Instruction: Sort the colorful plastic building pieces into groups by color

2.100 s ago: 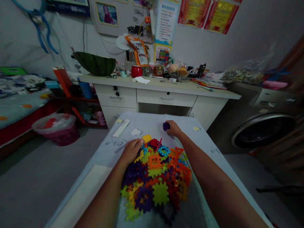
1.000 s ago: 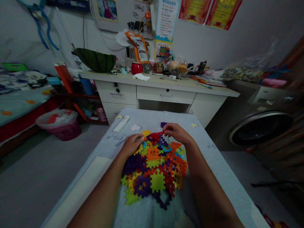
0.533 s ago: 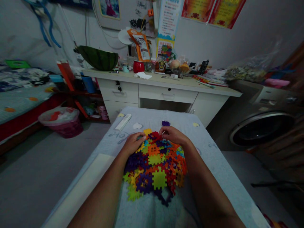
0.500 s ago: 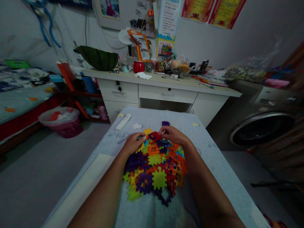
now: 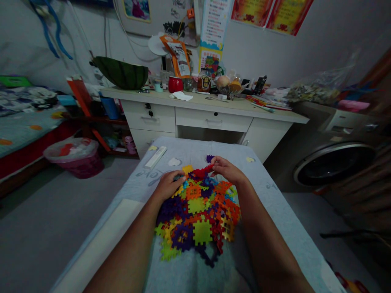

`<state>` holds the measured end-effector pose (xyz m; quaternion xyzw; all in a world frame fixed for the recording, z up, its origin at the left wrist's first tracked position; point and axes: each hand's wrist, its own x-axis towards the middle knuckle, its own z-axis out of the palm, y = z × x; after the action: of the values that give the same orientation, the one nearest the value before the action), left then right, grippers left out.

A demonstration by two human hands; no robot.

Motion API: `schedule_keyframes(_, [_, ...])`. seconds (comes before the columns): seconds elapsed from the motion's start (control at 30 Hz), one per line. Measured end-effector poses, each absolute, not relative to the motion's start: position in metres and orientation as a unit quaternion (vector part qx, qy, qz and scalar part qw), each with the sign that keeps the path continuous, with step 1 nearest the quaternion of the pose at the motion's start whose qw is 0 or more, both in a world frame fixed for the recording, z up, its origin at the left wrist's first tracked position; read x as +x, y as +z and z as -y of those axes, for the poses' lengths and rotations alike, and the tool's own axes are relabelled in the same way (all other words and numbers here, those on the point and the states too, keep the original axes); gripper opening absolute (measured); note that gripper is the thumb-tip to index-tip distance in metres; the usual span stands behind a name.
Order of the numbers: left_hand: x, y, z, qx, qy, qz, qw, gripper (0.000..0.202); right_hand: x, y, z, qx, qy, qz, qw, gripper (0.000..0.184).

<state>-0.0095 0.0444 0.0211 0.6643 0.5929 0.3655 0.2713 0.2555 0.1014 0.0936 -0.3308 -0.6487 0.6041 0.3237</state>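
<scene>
A heap of colourful plastic interlocking tiles lies on the cloth-covered table, in purple, lime, orange, red and yellow. My right hand pinches a red interlocking tile by its right end, tilted up at the heap's far side. At the heap's far left edge is my left hand, its fingers curled with the thumb close to them. Something dark shows between them, too unclear to name. Beyond the hands lie a yellow tile and a purple tile.
A white strip-like object rests on the table's far left. Behind stands a white desk bearing a watermelon half, a red pot and jars. A washing machine is on the right, a pink bin on the left.
My right hand has moved slightly up and right, raising one end of the red tile from the heap. My left hand stays nearly in place; the view has shifted a little.
</scene>
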Motion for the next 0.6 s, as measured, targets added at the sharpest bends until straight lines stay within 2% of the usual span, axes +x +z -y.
schedule_keyframes(0.17, [-0.010, 0.020, -0.045, 0.666, 0.368, -0.593, 0.264, 0.046, 0.242, 0.089, -0.099, -0.323, 0.615, 0.655, 0.297, 0.021])
schedule_keyframes(0.23, [-0.010, 0.020, -0.045, 0.667, 0.367, -0.591, 0.267, 0.045, 0.244, 0.089, -0.103, -0.340, 0.595, 0.645, 0.337, 0.023])
schedule_keyframes(0.43, [-0.010, 0.020, -0.046, 0.672, 0.365, -0.588, 0.265, 0.043, 0.285, 0.092, -0.124, -0.464, 0.449, 0.541, 0.538, 0.027])
schedule_keyframes(0.5, [-0.010, 0.019, -0.047, 0.671, 0.366, -0.589, 0.262, 0.042, 0.301, 0.088, -0.128, -0.521, 0.410, 0.491, 0.566, 0.024])
schedule_keyframes(0.6, [-0.010, 0.019, -0.046, 0.672, 0.366, -0.589, 0.260, 0.040, 0.318, 0.079, -0.130, -0.590, 0.385, 0.451, 0.548, 0.022])
